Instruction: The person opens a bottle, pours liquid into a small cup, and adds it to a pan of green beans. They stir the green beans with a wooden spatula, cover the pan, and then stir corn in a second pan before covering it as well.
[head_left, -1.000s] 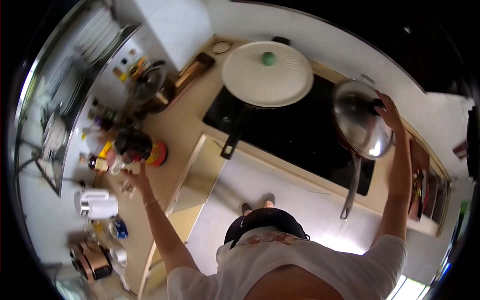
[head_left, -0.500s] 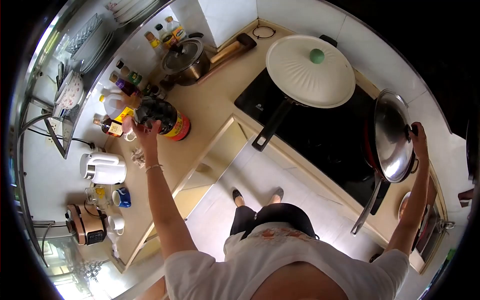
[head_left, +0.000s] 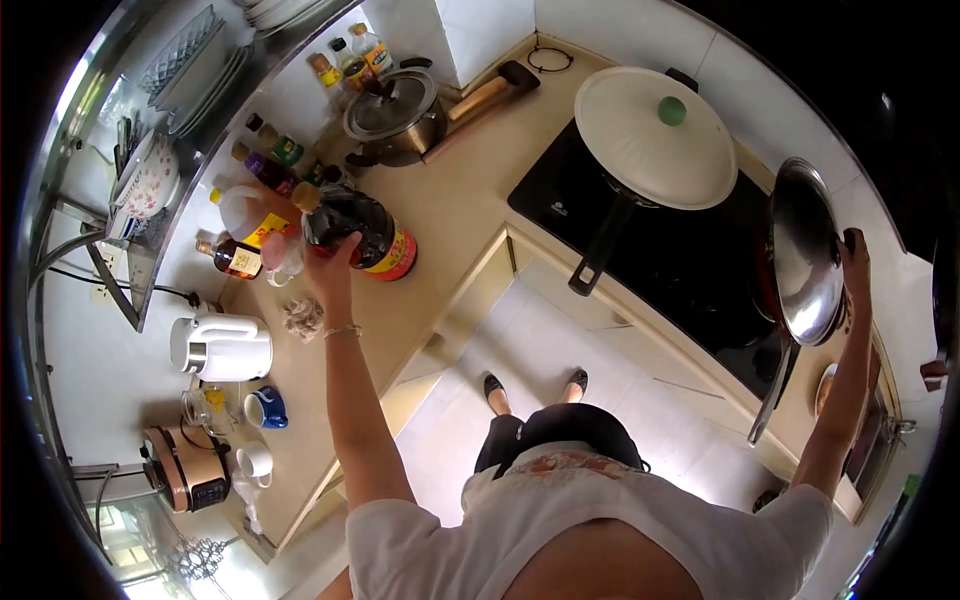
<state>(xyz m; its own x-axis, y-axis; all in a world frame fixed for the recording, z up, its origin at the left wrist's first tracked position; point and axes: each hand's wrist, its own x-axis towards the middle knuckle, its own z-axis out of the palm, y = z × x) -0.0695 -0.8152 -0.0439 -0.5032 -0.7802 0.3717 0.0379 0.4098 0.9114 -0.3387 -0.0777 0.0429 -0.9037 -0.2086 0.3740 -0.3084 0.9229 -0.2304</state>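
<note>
My left hand [head_left: 328,268] is at a large dark soy sauce bottle [head_left: 375,232] with a red and yellow label, its fingers and thumb closed about the near side. The bottle stands on the counter among smaller bottles. Close to those fingers is a small glass jar with a pink lid [head_left: 272,250]. My right hand [head_left: 855,265] grips the side knob of a shiny metal lid [head_left: 802,250]. That lid is steeply tilted over a long-handled wok [head_left: 768,285] on the right of the hob, hiding the wok's inside.
A pan with a cream lid [head_left: 650,150] sits on the black hob [head_left: 560,200]. Behind the bottles stands a lidded steel pot [head_left: 410,125]. Garlic [head_left: 303,318], a white kettle [head_left: 225,348], a blue mug [head_left: 266,408] and a rice cooker [head_left: 185,468] line the left counter.
My left hand has gone from spread fingers beside the soy sauce bottle to closing about it. My right hand stays on the lid. The whole view has shifted slightly.
</note>
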